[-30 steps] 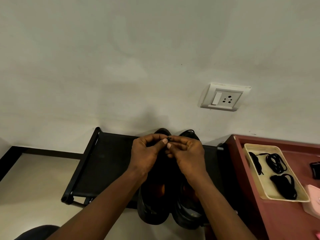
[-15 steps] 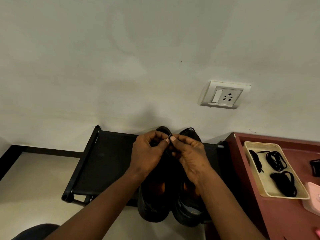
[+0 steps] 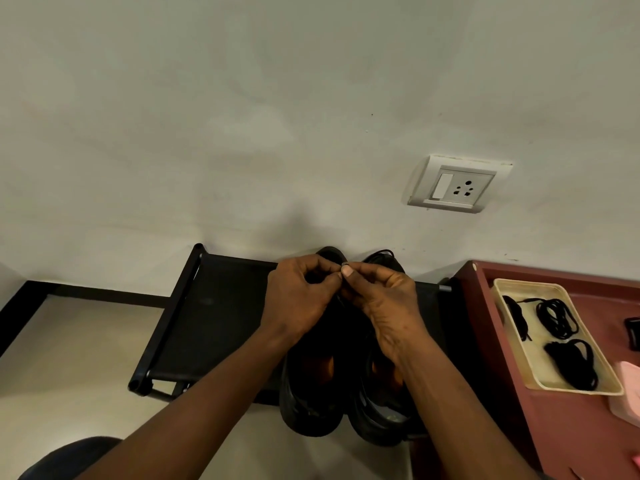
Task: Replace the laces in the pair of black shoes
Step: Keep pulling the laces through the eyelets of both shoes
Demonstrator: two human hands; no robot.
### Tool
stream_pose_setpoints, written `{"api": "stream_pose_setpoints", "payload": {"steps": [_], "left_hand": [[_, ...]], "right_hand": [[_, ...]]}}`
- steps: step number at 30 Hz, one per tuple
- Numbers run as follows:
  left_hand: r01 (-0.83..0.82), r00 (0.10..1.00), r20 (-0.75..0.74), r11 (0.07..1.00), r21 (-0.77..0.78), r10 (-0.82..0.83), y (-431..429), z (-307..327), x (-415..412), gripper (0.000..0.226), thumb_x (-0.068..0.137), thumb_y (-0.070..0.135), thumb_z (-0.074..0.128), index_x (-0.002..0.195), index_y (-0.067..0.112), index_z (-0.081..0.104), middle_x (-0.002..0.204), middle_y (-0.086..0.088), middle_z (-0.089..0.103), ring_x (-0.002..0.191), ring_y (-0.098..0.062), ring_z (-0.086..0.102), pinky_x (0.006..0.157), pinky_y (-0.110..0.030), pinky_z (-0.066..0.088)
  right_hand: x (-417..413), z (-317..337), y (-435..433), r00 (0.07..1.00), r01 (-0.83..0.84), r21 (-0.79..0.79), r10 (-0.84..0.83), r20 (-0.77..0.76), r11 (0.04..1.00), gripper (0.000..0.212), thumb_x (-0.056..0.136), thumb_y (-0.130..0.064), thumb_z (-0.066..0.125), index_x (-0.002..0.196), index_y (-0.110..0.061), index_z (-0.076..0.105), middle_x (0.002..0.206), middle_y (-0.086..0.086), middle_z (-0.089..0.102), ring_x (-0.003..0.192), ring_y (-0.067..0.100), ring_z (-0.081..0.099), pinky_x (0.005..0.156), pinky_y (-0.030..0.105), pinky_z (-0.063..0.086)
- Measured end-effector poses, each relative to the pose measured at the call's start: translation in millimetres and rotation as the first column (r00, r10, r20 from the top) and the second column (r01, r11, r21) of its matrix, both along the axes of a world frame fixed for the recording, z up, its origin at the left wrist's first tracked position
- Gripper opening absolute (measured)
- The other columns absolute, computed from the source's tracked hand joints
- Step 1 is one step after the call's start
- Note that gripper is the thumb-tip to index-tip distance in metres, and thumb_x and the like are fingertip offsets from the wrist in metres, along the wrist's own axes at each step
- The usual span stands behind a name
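Two black shoes stand side by side on a low black rack (image 3: pixel 221 306), toes to the wall: the left shoe (image 3: pixel 311 403) and the right shoe (image 3: pixel 381 417). Both hands hover over the left shoe's front. My left hand (image 3: pixel 298 299) and my right hand (image 3: pixel 384 299) meet fingertip to fingertip and pinch a thin black lace (image 3: pixel 344 266) between them. Most of that lace is hidden under the hands. A loop of black lace (image 3: pixel 382 252) shows at the right shoe's toe.
A cream tray (image 3: pixel 519 358) on a maroon table (image 3: pixel 502 393) at the right holds several coiled black laces (image 3: pixel 557 318). A pink object (image 3: pixel 628 393) sits by the tray. A wall socket (image 3: pixel 457 185) is above. Pale floor (image 3: pixel 69 358) lies left of the rack.
Both hands have stayed joined over the left shoe, shifting slightly up toward its toe while their fingertips keep working the lace. The shoes and tray have not moved.
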State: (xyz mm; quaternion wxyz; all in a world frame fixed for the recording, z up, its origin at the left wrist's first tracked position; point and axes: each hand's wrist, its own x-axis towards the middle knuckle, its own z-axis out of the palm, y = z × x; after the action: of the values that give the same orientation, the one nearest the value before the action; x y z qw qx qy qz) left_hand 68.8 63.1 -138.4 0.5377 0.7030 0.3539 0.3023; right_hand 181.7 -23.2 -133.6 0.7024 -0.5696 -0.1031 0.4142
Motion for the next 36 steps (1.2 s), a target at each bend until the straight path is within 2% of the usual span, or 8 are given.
{"api": "stream_pose_setpoints", "payload": {"steps": [7,10,12,15,19,25,30,36], "left_hand": [[0.03,0.998,-0.059,0.994,0.102,-0.024,1,0,-1,0.013,0.092,0.023,0.075,0.105,0.025,0.079,0.093,0.012,0.077,0.088,-0.003,0.073,0.085,-0.038,0.062],[0.019,0.964,-0.265,0.982,0.186,0.031,-2,-6,-10,0.049,0.088,0.044,0.076,0.133,0.029,0.063,0.129,0.01,0.063,0.119,-0.005,0.06,0.104,-0.038,0.053],[0.052,0.914,-0.405,0.988,0.143,0.011,-7,-11,-21,0.075,0.081,0.063,0.074,0.145,0.031,0.049,0.145,0.006,0.049,0.134,-0.014,0.047,0.11,-0.046,0.046],[0.09,0.876,-0.473,0.996,-0.019,-0.088,-22,-18,-32,0.103,0.064,0.083,0.071,0.148,0.033,0.039,0.152,0.003,0.044,0.139,-0.022,0.045,0.111,-0.055,0.044],[0.114,0.822,-0.548,0.987,-0.114,-0.158,-47,-29,-32,0.138,0.045,0.095,0.068,0.159,0.03,0.024,0.164,0.0,0.029,0.148,-0.029,0.037,0.114,-0.061,0.039],[0.072,0.744,-0.663,0.997,-0.039,-0.079,-63,-49,-18,0.138,0.066,0.074,0.081,0.164,0.021,-0.001,0.173,-0.004,-0.003,0.157,-0.038,0.013,0.119,-0.066,0.029],[0.071,0.75,-0.657,0.997,-0.032,-0.074,-61,-56,-16,0.135,0.07,0.074,0.078,0.164,0.018,-0.001,0.173,-0.004,-0.005,0.155,-0.041,0.019,0.118,-0.061,0.033],[0.048,0.761,-0.646,0.998,-0.043,-0.064,-63,-56,-14,0.127,0.076,0.071,0.075,0.165,0.018,0.001,0.173,-0.004,-0.006,0.155,-0.043,0.016,0.12,-0.058,0.031]], "right_hand": [[0,0,0,0.99,0.026,-0.048,-0.019,0.143,0.999,0.004,0.09,-0.011,0.079,0.093,-0.012,0.08,0.089,0.009,0.08,0.08,0.02,0.078,0.066,0.023,0.059],[1,0,0,0.95,0.051,-0.049,-0.034,0.312,0.997,0.002,0.092,-0.014,0.078,0.093,-0.016,0.08,0.079,-0.001,0.078,0.067,0.006,0.071,0.058,0.018,0.054],[0,2,0,0.916,0.072,-0.016,-0.06,0.397,0.997,0.003,0.092,-0.014,0.078,0.095,-0.013,0.079,0.085,0.0,0.078,0.078,0.012,0.074,0.07,0.028,0.061],[0,11,-2,0.845,0.056,0.038,-0.068,0.53,0.998,0.006,0.093,-0.014,0.077,0.098,-0.012,0.078,0.097,0.005,0.079,0.097,0.023,0.075,0.088,0.037,0.061],[-10,30,-5,0.803,-0.042,0.118,-0.037,0.594,0.992,0.006,0.099,-0.013,0.069,0.102,-0.007,0.07,0.098,0.002,0.08,0.1,0.017,0.076,0.086,0.024,0.058],[-26,62,-17,0.807,-0.097,0.218,-0.051,0.588,0.971,0.008,0.106,-0.009,0.057,0.105,-0.001,0.056,0.09,0.012,0.078,0.088,0.03,0.077,0.091,0.042,0.061],[-38,96,-25,0.801,-0.086,0.222,-0.065,0.595,0.971,0.008,0.105,-0.006,0.057,0.098,-0.007,0.058,0.078,0.007,0.072,0.071,0.027,0.069,0.083,0.053,0.06],[-56,140,-32,0.792,-0.078,0.207,-0.065,0.607,0.975,0.01,0.104,-0.009,0.06,0.095,-0.009,0.058,0.072,0.003,0.07,0.063,0.019,0.059,0.073,0.04,0.058]]}}
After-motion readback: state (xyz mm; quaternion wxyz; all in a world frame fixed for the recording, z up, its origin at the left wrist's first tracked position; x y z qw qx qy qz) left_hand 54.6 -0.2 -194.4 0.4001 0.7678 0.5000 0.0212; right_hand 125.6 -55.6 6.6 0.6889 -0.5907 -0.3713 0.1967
